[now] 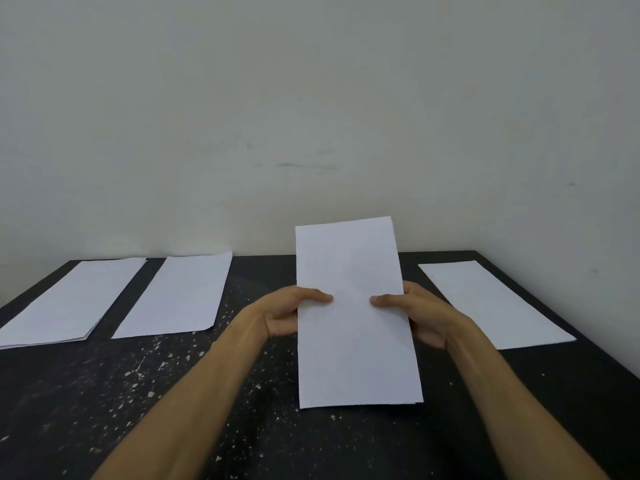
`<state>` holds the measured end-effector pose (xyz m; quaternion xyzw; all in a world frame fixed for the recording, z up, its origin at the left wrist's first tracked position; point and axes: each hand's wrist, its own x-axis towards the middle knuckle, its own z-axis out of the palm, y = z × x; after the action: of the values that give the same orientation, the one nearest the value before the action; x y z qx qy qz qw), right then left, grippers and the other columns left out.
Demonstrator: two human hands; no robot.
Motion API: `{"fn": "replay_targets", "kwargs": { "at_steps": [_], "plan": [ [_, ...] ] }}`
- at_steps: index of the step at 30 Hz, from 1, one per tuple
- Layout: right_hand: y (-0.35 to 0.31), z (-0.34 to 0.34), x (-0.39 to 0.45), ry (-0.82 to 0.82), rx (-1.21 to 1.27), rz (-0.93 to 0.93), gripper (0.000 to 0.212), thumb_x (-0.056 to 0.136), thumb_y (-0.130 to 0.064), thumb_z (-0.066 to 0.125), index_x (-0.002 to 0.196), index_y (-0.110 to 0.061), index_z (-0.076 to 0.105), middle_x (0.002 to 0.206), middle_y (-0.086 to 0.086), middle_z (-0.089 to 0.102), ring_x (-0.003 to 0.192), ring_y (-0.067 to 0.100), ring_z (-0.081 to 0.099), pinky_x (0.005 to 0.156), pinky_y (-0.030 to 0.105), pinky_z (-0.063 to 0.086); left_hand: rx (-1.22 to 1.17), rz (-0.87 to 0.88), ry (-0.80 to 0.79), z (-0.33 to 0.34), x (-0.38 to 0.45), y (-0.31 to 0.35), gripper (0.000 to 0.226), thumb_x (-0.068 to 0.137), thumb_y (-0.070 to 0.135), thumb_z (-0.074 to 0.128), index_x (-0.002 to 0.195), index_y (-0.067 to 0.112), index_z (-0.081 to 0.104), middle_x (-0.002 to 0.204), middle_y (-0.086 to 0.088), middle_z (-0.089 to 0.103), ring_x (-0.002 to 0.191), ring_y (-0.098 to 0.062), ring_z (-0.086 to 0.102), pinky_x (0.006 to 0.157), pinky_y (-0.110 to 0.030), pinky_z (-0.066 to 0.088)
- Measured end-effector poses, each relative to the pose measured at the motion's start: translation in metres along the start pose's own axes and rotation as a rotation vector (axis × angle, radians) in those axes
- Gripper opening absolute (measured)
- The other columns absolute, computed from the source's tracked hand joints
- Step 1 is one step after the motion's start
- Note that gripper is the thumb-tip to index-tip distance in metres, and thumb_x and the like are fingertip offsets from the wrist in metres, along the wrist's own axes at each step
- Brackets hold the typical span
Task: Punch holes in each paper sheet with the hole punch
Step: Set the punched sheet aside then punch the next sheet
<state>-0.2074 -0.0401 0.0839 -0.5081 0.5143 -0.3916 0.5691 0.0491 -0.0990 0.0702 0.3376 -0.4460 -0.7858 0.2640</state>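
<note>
A long white paper sheet is held up above the black table, tilted toward me. My left hand pinches its left edge, thumb on the front and fingers behind. My right hand pinches the right edge the same way. Three more white sheets lie flat on the table: one at the far left, which looks like a thin stack, one beside it, and one at the right. No hole punch is in view.
The black table is speckled with small white paper bits. A plain pale wall stands right behind the table's far edge. The table's right edge runs down past the right sheet.
</note>
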Motion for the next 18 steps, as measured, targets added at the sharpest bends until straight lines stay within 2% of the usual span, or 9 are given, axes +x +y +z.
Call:
{"fn": "replay_targets", "kwargs": {
  "at_steps": [3, 7, 11, 15, 18],
  "plan": [
    [0.012, -0.005, -0.006, 0.024, 0.009, -0.001, 0.036, 0.095, -0.015, 0.073, 0.131, -0.013, 0.066, 0.121, 0.008, 0.077, 0.112, 0.031, 0.074, 0.103, 0.053, 0.055, -0.030, -0.030, 0.003, 0.007, 0.010, -0.007, 0.052, 0.090, 0.001, 0.070, 0.140, 0.002, 0.056, 0.136, -0.022, 0.064, 0.126, -0.038, 0.062, 0.108, -0.054, 0.048],
    [0.019, -0.012, -0.010, 0.065, 0.049, -0.017, 0.029, 0.096, -0.014, 0.071, 0.124, -0.015, 0.067, 0.114, 0.006, 0.079, 0.104, 0.028, 0.076, 0.091, 0.045, 0.061, -0.059, -0.052, -0.008, 0.016, 0.019, -0.013, 0.049, 0.091, 0.004, 0.070, 0.138, 0.001, 0.058, 0.134, -0.021, 0.065, 0.123, -0.037, 0.064, 0.104, -0.052, 0.051],
    [0.023, -0.023, -0.010, 0.099, 0.076, -0.017, 0.029, 0.096, -0.011, 0.070, 0.125, -0.013, 0.068, 0.116, 0.008, 0.079, 0.105, 0.029, 0.076, 0.092, 0.046, 0.061, -0.086, -0.041, -0.004, 0.024, 0.028, -0.011, 0.042, 0.095, 0.008, 0.066, 0.136, 0.002, 0.058, 0.131, -0.021, 0.067, 0.119, -0.035, 0.066, 0.101, -0.050, 0.054],
    [0.026, -0.044, -0.007, 0.191, 0.110, 0.019, 0.030, 0.094, -0.009, 0.071, 0.124, -0.015, 0.069, 0.113, 0.009, 0.079, 0.106, 0.034, 0.075, 0.097, 0.051, 0.059, 0.029, 0.063, 0.143, 0.025, 0.040, 0.000, 0.034, 0.098, 0.012, 0.063, 0.129, -0.001, 0.062, 0.121, -0.018, 0.072, 0.110, -0.030, 0.071, 0.093, -0.041, 0.060],
    [0.029, -0.065, -0.005, 0.260, 0.116, 0.071, 0.030, 0.094, -0.007, 0.070, 0.123, -0.016, 0.068, 0.110, 0.012, 0.079, 0.099, 0.035, 0.076, 0.081, 0.046, 0.063, 0.210, 0.146, 0.304, 0.017, 0.044, 0.010, 0.027, 0.099, 0.012, 0.063, 0.122, 0.000, 0.067, 0.111, -0.016, 0.076, 0.104, -0.027, 0.074, 0.094, -0.039, 0.059]
  ]
}}
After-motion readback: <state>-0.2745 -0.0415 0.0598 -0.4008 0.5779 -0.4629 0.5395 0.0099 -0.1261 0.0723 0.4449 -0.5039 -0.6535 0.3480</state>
